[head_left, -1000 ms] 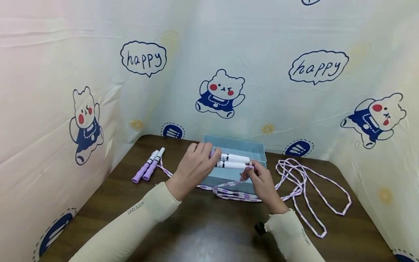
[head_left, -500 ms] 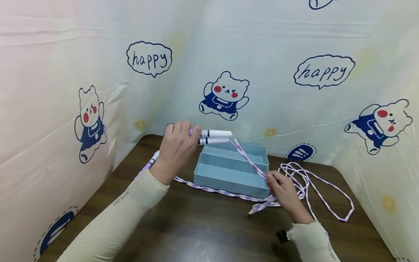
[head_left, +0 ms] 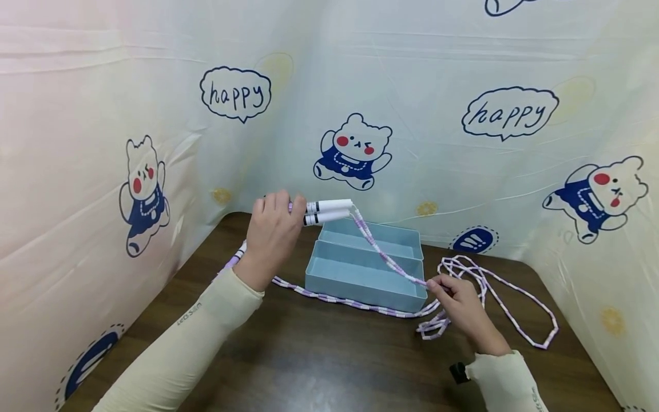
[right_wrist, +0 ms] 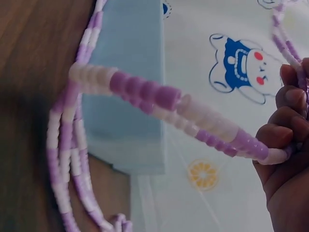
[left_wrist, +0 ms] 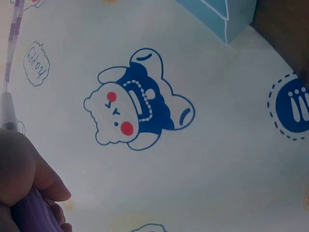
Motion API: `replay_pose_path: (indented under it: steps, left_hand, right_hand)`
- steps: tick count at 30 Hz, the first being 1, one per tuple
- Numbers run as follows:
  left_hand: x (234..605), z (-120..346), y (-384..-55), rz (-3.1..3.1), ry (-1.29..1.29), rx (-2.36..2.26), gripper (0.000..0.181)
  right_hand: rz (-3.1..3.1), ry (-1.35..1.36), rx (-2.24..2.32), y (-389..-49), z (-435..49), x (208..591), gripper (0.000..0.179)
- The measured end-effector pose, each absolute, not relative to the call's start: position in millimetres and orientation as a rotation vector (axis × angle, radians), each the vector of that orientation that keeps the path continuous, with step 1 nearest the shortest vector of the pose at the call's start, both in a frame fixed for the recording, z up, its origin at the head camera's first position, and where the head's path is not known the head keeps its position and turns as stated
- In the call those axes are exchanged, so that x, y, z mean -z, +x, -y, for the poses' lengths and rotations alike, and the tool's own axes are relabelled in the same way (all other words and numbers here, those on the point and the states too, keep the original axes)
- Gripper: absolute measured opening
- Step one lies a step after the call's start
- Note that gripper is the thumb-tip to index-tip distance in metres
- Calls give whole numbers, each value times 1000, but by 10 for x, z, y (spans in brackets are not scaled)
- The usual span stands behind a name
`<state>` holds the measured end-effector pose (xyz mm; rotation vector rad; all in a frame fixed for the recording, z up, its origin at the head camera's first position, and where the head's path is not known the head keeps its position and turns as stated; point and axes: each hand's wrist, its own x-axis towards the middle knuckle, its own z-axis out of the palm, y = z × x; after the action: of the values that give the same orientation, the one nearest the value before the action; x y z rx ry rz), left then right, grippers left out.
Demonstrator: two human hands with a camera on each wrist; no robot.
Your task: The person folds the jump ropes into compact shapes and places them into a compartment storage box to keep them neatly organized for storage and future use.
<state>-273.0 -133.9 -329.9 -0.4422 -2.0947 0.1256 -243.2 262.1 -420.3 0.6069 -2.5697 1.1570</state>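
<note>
Raised above the table, my left hand [head_left: 273, 237] grips two purple-and-white jump rope handles [head_left: 329, 208] side by side, their white ends pointing right. In the left wrist view the thumb lies along a purple grip [left_wrist: 36, 215]. From the handles, the doubled beaded rope [head_left: 378, 249] slopes down to my right hand [head_left: 460, 303], which pinches it. A loop of beaded rope [right_wrist: 145, 94] hangs from the curled fingers in the right wrist view. Another jump rope's handle [head_left: 237, 254] lies at the table's left, partly hidden by my left forearm.
A light blue open box [head_left: 365, 286] with its lid [head_left: 396, 240] folded back stands at the rear middle. Beaded rope [head_left: 340, 300] runs along its front. More rope lies in loose loops [head_left: 515, 292] at the right. Patterned cloth [head_left: 412, 68] surrounds the brown table [head_left: 319, 355].
My left hand has lifted the handles up and left. The right hand has slid from the handle ends down and right along the rope, drawing it out. The box's inside has come into view.
</note>
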Motion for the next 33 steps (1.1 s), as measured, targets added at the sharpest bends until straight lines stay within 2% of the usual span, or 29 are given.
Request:
replay_pose_path:
  steps: [5,10,19,33]
  left_hand:
    - [3357,1259,-2733,2110,-470,-140,19]
    - [3418,1158,-2732,2156,-500,-168,12]
    - [3534,1015,-2713,2220,-570,-195,20]
    - [3633,874,-2647,2243,-688,-221,33]
  right_hand:
    - [2561,745,-1009,-2427,-2522,4077,8]
    - [2493,915,-874,-2386,-2352,3861,11]
    - [2543,1137,-808,-2299,-2031,3435,3]
    - [2551,1410,-512,-2363,-1620,2992,10]
